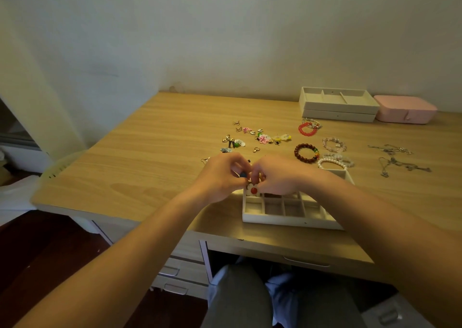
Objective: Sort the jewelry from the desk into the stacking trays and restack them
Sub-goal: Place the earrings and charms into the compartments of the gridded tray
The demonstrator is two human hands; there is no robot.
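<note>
A pale wall (225, 40) stands behind a wooden counter (155, 140), seen from above. Over the near part of the counter the left hand (222, 175) and the right hand (277, 175) are brought together, fingers curled and fingertips meeting. A small dark piece (243, 175) is pinched in the left hand's fingers. A white flower earring (253, 190) with a red centre is pinched at its top by the right hand and hangs just below the fingertips, over the far left corner of a white divided tray (287, 217). This tray is split into a grid of small compartments; those at its far side are hidden by the right hand and wrist.

Beyond the hands, a scatter of earrings (260, 136) is spread on the counter. To the right of them are laid a red bracelet (307, 129), a dark brown bead bracelet (306, 153), a pale pink bracelet (334, 144) and a pearl bracelet (333, 162), the last just beside the tray's far edge. Thin silver chains (395, 160) are tangled farther right.

At the back, by the wall, two white stacked trays (338, 107) are set one upon the other, the upper one open with three compartments. A pink box (405, 109) with its lid shut is placed just beside them. Drawers (180, 272) are seen under the counter.
</note>
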